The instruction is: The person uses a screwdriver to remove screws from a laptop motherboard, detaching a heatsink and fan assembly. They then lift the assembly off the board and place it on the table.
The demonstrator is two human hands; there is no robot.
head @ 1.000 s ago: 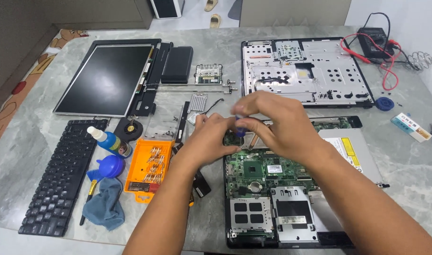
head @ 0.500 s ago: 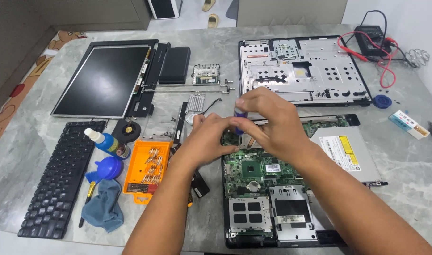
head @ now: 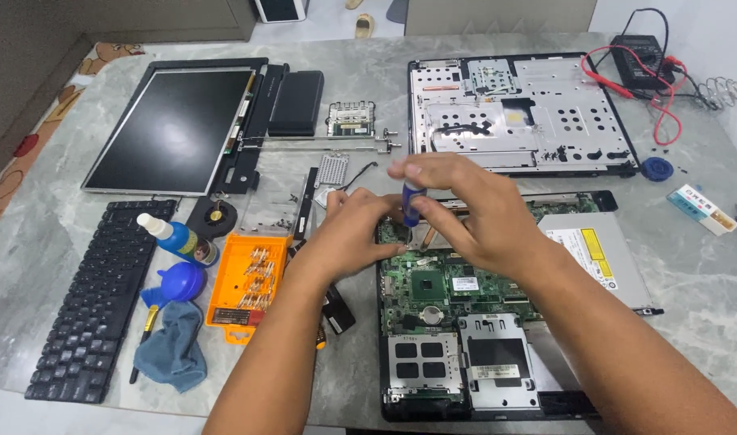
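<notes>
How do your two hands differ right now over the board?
The right hand pinches a blue-handled screwdriver upright; the left hand holds no tool and rests its fingers by the tip. The right hand sits higher, the left hand lower. Both work over the motherboard.

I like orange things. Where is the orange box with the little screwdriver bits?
The orange bit box lies on the table left of the left hand, between the black keyboard and the green laptop board, just below the small round fan.

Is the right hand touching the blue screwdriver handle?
Touching. The head view shows the right hand with its fingers wrapped round the blue screwdriver handle, above the green circuit board.
</notes>
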